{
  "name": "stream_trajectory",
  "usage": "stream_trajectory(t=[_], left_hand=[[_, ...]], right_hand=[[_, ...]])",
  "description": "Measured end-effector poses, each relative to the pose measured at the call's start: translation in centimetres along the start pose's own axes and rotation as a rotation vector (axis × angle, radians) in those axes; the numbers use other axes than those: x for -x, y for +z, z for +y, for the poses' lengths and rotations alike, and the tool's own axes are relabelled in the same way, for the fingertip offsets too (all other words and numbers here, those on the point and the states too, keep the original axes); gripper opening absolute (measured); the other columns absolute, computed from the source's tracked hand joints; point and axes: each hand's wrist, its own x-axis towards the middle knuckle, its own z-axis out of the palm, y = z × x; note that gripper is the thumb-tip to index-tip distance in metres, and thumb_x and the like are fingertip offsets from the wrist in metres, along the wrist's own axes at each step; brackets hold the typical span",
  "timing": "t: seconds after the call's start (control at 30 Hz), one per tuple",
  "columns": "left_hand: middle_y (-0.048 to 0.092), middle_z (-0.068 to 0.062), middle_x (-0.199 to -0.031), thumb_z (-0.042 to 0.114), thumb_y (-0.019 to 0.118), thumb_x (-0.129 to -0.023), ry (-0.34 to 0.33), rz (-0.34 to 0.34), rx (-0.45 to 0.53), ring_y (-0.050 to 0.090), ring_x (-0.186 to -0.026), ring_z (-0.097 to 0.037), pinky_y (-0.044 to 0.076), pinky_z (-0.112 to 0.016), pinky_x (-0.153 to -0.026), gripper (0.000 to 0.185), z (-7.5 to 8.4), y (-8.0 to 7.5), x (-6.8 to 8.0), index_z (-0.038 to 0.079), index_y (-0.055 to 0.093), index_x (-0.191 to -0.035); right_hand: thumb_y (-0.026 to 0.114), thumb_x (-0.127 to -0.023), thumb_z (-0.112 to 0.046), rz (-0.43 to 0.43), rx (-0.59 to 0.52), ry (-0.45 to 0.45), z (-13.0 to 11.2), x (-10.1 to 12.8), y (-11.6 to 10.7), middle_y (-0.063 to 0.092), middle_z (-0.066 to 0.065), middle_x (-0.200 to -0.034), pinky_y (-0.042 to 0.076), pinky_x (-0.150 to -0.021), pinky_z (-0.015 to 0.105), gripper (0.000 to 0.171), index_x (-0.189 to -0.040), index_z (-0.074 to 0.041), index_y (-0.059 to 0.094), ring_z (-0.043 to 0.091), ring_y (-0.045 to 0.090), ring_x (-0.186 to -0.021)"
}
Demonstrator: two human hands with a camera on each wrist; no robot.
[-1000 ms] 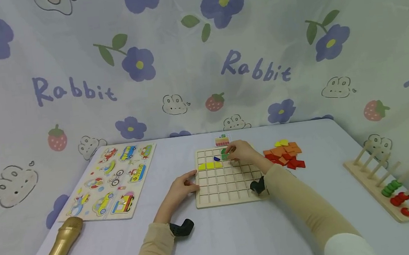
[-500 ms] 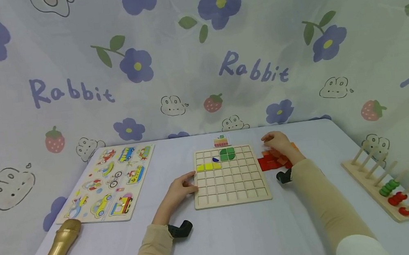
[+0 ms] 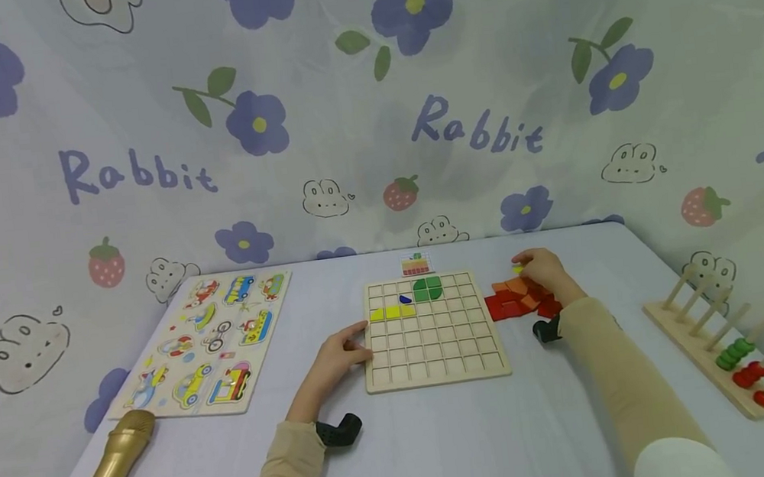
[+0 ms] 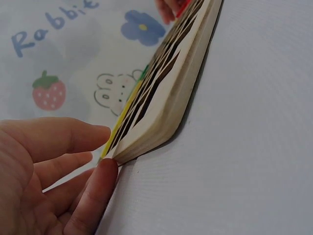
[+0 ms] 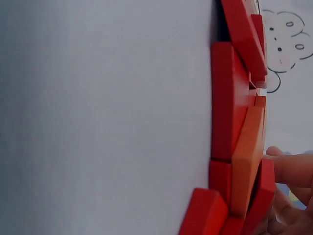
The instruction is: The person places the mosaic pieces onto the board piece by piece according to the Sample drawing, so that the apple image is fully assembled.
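A wooden grid board (image 3: 433,341) lies flat mid-table, holding green tiles (image 3: 427,289), a row of yellow tiles (image 3: 392,312) and one blue piece (image 3: 405,298). My left hand (image 3: 340,348) rests against the board's left edge; in the left wrist view its straight fingers (image 4: 98,186) touch the board's corner (image 4: 161,117). My right hand (image 3: 542,271) is over a pile of red and orange tiles (image 3: 515,301) right of the board, fingertips at a yellow tile (image 3: 518,268). The right wrist view shows a finger (image 5: 293,169) against an orange tile (image 5: 247,156); a pinch is not visible.
A small pattern card (image 3: 415,264) lies behind the board. A vehicle puzzle board (image 3: 208,340) sits at the left, with a gold microphone (image 3: 104,476) near the front left corner. A wooden peg rack (image 3: 724,347) with green and red rings stands at the right edge.
My right hand left the green tiles on the board and moved right to the tile pile, then on to its far side. The left hand has stayed at the board's edge.
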Motion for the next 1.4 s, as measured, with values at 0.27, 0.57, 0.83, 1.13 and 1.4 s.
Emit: stream_trajectory(t=[0.27,0.57,0.83,1.13,1.4], left_hand=[[0.06,-0.005,-0.082,0.015,0.072,-0.077,0.01,-0.004,-0.013,0.05,-0.071,-0.016,0.039,-0.028,-0.062,0.062,0.1,0.0,0.1,0.013,0.049,-0.135],[0.06,-0.005,-0.083,0.014,0.072,-0.077,0.009,-0.008,0.002,0.05,-0.072,-0.016,0.039,-0.028,-0.063,0.062,0.2,-0.1,0.0,0.013,0.049,-0.135],[0.06,-0.005,-0.082,0.013,0.072,-0.077,0.013,0.0,-0.002,0.051,-0.071,-0.016,0.039,-0.028,-0.063,0.062,0.1,-0.1,0.0,0.012,0.05,-0.134],[0.06,-0.005,-0.082,0.013,0.072,-0.076,0.004,0.006,0.015,0.051,-0.071,-0.016,0.039,-0.027,-0.063,0.062,-0.1,0.0,-0.1,0.013,0.05,-0.134],[0.059,-0.005,-0.081,0.014,0.072,-0.077,0.001,0.009,0.002,0.05,-0.071,-0.016,0.039,-0.028,-0.062,0.062,-0.2,0.1,-0.1,0.014,0.05,-0.134]], right_hand=[[0.05,-0.084,-0.001,0.01,0.189,-0.097,-0.9,0.5,-0.1,0.053,0.028,-0.118,0.04,-0.089,0.045,0.038,-0.12,0.01,0.055,0.035,0.049,-0.101],[0.044,-0.083,0.002,0.019,0.24,-0.1,-1.4,1.0,0.2,0.055,0.027,-0.111,0.042,-0.086,0.045,0.035,-0.114,0.009,0.057,0.034,0.05,-0.094],[0.041,-0.082,0.004,-0.012,0.216,-0.106,-1.7,1.3,0.3,0.053,0.027,-0.111,0.043,-0.083,0.043,0.036,-0.114,0.011,0.055,0.034,0.049,-0.091],[0.052,-0.089,-0.014,-0.022,0.049,-0.139,-3.9,1.6,1.7,0.053,0.023,-0.114,0.039,-0.089,0.046,0.034,-0.114,0.008,0.054,0.034,0.048,-0.1],[0.058,-0.088,-0.01,-0.235,-0.239,-0.177,-8.5,2.4,6.1,0.055,0.013,-0.102,0.043,-0.079,0.037,0.034,-0.119,0.004,0.054,0.027,0.052,-0.09]])
